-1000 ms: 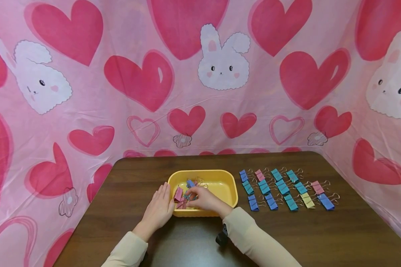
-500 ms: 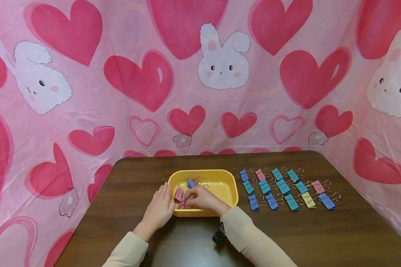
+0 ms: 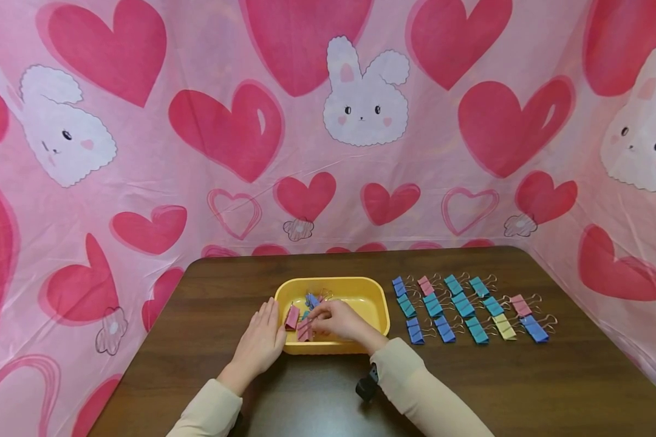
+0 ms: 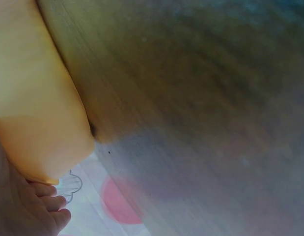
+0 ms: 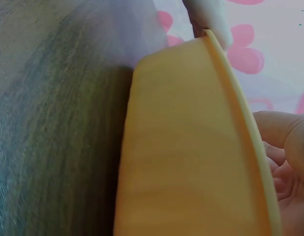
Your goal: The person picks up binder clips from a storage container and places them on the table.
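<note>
A yellow tray (image 3: pixel 369 309) stands on the table with several binder clips in its left half. My left hand (image 3: pixel 259 340), fingers straight, rests along the tray's left end. Reaching in over the near rim, my right hand (image 3: pixel 339 321) pinches a pink binder clip (image 3: pixel 304 331) at its handle side. Another pink binder clip (image 3: pixel 292 317) leans by the left wall, and a blue binder clip (image 3: pixel 312 301) lies behind. In the right wrist view, the tray's outer wall (image 5: pixel 181 137) hides the clips; curled fingers (image 5: pixel 274 128) show past the rim.
Right of the tray, binder clips lie in columns, among them a teal one (image 3: pixel 462 305), a yellow one (image 3: pixel 505 326) and a blue one (image 3: pixel 534 329), handles pointing right. The brown table (image 3: pixel 224 285) ends at a pink heart-patterned cloth (image 3: pixel 213 212).
My right hand has gone down among the clips and come slightly back right, the pink binder clip shifting up and right with it. The left hand stays at the tray.
</note>
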Demonstrator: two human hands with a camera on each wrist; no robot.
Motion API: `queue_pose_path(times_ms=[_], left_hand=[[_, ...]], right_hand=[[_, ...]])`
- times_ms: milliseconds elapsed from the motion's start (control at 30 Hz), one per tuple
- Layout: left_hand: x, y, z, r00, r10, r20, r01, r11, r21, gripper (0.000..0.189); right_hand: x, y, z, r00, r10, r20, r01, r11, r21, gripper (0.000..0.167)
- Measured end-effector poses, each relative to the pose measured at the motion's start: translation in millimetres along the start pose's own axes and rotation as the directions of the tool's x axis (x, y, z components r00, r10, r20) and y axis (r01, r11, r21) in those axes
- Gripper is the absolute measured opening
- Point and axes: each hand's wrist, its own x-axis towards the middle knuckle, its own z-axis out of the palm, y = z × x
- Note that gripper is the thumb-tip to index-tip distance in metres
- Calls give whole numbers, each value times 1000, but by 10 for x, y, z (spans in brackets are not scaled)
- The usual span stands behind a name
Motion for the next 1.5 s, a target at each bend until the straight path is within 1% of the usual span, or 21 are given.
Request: queue_pose_path(times_ms=[133, 300, 500, 567, 667, 733, 833, 967, 1133, 1267, 1500], left_hand=[[3, 2, -3, 1000, 0, 1, 0, 1000, -2, 58], [5, -2, -3, 1000, -3, 10, 3, 1000, 3, 58], [-2, 2, -4, 1000, -7, 13, 7, 1000, -3, 57], [-1, 3, 0, 1000, -4, 9, 4, 1000, -2, 57], [1, 4, 0, 1000, -1, 5, 1, 1000, 5, 57], [2, 4, -1, 1000, -2, 6, 2, 1000, 7, 57], [0, 3, -6, 1000, -6, 9, 6, 1000, 6, 57], [5, 4, -11, 1000, -19, 23, 19, 1000, 1, 58], [7, 4, -18, 999, -35, 41, 35, 999, -9, 60], [2, 2, -12, 999, -30, 36, 30, 1000, -5, 59], [4, 8, -7, 1000, -16, 18, 16, 1000, 1, 58]], right_hand=[[-41, -24, -67, 1000, -25, -8, 25, 999, 33, 16], [-103, -62, -154, 1000, -20, -21, 22, 997, 72, 18], [-187, -91, -303, 999, -27, -35, 29, 996, 80, 20], [-251, -166, -366, 999, -38, -39, 41, 996, 85, 21], [-307, -193, -455, 997, -56, -49, 60, 994, 88, 22], [-345, -192, -513, 997, -56, -61, 61, 995, 85, 23], [-370, -103, -595, 995, -51, -88, 58, 996, 73, 25], [-471, -88, -708, 991, -53, -120, 61, 997, 57, 26], [-613, -74, -850, 989, -69, -132, 76, 996, 44, 28], [-732, -66, -947, 987, -69, -147, 79, 995, 58, 30], [-942, -32, -1092, 982, -36, -183, 51, 995, 81, 35]])
